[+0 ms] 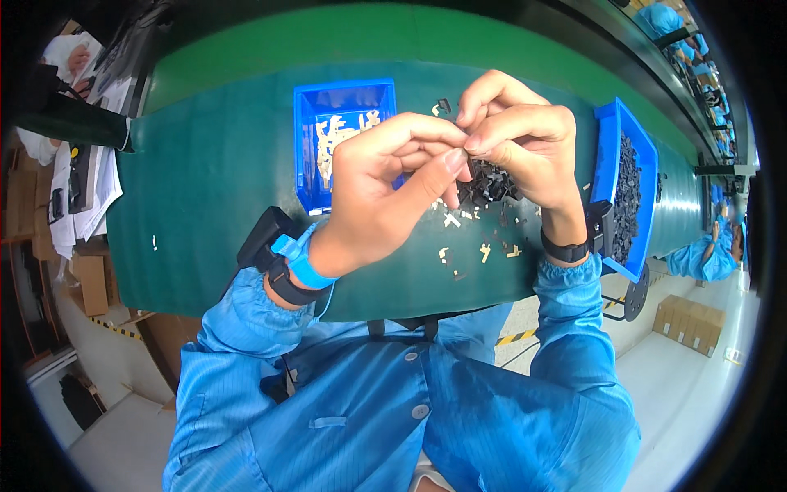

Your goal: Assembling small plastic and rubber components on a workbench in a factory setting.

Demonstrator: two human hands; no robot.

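Observation:
Both of my hands are raised over the green table (pixel 246 271), with their fingertips meeting above a pile of small black plastic parts (pixel 492 184). My left hand (pixel 389 184) is closed in a pinch of thumb and fingers. From the other side, my right hand (pixel 525 139) pinches at the same spot. A small dark part shows between the fingertips, mostly hidden by them. Little cream-coloured pieces (pixel 485 252) lie scattered below the pile. Left of my hands, a blue bin (pixel 308 180) holds more cream pieces, partly covered by my left hand.
At the right stands a tilted blue bin (pixel 608 160) filled with black parts (pixel 627 197). Papers (pixel 98 197) lie beyond the table's left end. Co-workers in blue (pixel 707 256) sit along the line at the right. Cardboard boxes (pixel 689 324) stand on the floor.

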